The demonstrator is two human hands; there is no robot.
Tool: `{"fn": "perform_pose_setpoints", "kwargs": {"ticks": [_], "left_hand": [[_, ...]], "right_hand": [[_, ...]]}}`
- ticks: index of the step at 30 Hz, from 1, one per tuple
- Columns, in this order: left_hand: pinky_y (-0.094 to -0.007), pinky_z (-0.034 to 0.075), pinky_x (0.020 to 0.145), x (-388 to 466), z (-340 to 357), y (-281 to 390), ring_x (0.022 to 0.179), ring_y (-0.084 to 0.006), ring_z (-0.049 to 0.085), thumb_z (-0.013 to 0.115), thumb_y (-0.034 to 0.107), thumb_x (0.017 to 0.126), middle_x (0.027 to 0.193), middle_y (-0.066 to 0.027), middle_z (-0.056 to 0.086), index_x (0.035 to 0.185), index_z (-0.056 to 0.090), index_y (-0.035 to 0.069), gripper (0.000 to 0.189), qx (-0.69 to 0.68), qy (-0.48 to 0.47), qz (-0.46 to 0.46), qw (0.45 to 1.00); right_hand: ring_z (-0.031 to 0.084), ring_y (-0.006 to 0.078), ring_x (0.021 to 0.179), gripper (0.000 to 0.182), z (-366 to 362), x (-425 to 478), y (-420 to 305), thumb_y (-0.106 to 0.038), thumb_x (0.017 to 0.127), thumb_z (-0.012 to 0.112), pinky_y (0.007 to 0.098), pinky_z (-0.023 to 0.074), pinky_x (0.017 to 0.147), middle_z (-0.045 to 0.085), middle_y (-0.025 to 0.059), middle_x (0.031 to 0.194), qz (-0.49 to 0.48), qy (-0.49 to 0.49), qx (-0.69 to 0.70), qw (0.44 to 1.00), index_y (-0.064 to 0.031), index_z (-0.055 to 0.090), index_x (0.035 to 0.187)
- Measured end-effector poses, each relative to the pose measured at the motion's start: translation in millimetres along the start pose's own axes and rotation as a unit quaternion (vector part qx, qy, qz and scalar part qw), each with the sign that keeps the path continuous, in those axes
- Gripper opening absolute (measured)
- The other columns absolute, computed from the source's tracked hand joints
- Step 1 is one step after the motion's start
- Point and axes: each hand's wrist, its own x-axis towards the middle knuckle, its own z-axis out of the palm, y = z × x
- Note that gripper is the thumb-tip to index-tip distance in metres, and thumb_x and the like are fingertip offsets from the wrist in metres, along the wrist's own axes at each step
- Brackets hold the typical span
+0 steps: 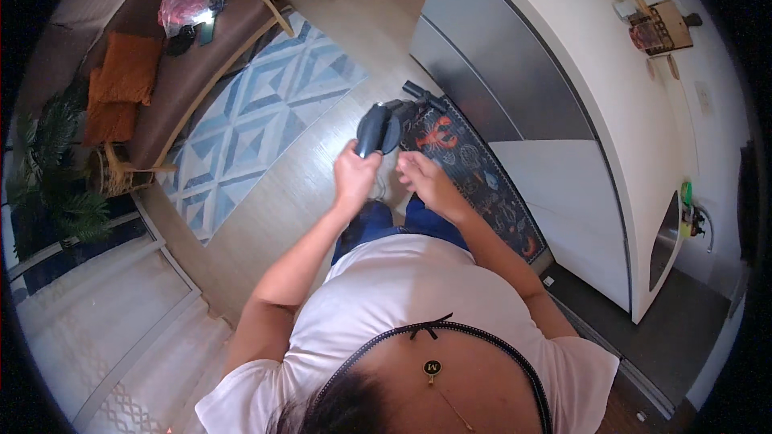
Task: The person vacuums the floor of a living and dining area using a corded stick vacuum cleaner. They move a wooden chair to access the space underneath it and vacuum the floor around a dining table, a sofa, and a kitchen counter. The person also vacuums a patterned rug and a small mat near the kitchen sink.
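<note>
My left hand (356, 176) is wrapped around the handle of a dark stick vacuum cleaner (377, 129) in front of my legs. Farther forward, its black floor head (424, 96) reaches the edge of a dark patterned mat (464, 150). Just right of the handle, my right hand (424, 179) has its fingers loosely curled and looks apart from the vacuum. Whether anything thin lies between those fingers cannot be made out. Below the vacuum, a thin pale cord (379, 188) seems to hang near my knees.
Grey and white cabinets (482, 54) under a white counter (594, 66) border the mat on the right. To the left lie a blue geometric rug (259, 114) and a brown sofa (235, 30) with orange cushions (128, 69), a plastic bag (190, 3) and a lit phone (206, 31).
</note>
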Motion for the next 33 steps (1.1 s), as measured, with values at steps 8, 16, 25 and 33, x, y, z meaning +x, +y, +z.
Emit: {"fn": "perform_pose_setpoints", "kwargs": {"ticks": [8, 16, 25, 33], "left_hand": [[-0.0438, 0.046, 0.061, -48.8, 46.1, -24.6, 0.07, -0.0388, 0.063, 0.065, 0.016, 0.076, 0.075, -0.0244, 0.062, 0.106, 0.053, -0.004, 0.038, -0.052, 0.028, 0.076, 0.995], [-0.0429, 0.041, 0.086, -80.2, 43.0, -10.4, 0.101, -0.0368, 0.055, 0.067, 0.015, 0.075, 0.108, -0.0201, 0.057, 0.119, 0.042, -0.002, 0.054, -0.137, -0.013, 0.021, 0.99], [-0.048, 0.037, 0.087, -44.8, 22.0, -75.5, 0.108, -0.0366, 0.046, 0.063, 0.019, 0.079, 0.106, -0.0228, 0.055, 0.111, 0.049, -0.001, 0.04, 0.168, -0.237, 0.163, 0.943], [-0.0423, 0.037, 0.096, -90.1, -129.9, -188.9, 0.11, -0.0358, 0.05, 0.06, 0.022, 0.083, 0.115, -0.0213, 0.056, 0.122, 0.052, 0.005, 0.043, 0.274, -0.06, -0.094, 0.955]], "right_hand": [[0.059, 0.0431, 0.086, 0.047, 34.2, 34.0, 13.9, -0.032, 0.073, 0.067, 0.046, 0.0443, 0.075, 0.059, 0.0301, 0.087, 0.019, 0.147, -0.12, 0.982, 0.0086, 0.051, 0.092], [0.056, 0.0148, 0.086, 0.039, 15.5, 5.6, -31.9, -0.005, 0.073, 0.063, 0.028, 0.0451, 0.078, 0.059, 0.0076, 0.095, 0.06, -0.05, -0.015, 0.997, -0.0001, 0.049, 0.11], [0.06, 0.0156, 0.068, 0.029, 5.7, 64.9, 59.7, -0.01, 0.07, 0.066, 0.0279, 0.0466, 0.062, 0.061, 0.0101, 0.071, 0.03, 0.005, -0.122, 0.992, 0.0017, 0.058, 0.095], [0.062, 0.04, 0.084, 0.041, 34.2, 29.5, 89.5, -0.03, 0.072, 0.069, 0.0437, 0.0487, 0.075, 0.063, 0.0252, 0.085, 0.058, 0.066, -0.361, 0.929, 0.0032, 0.061, 0.096]]}}
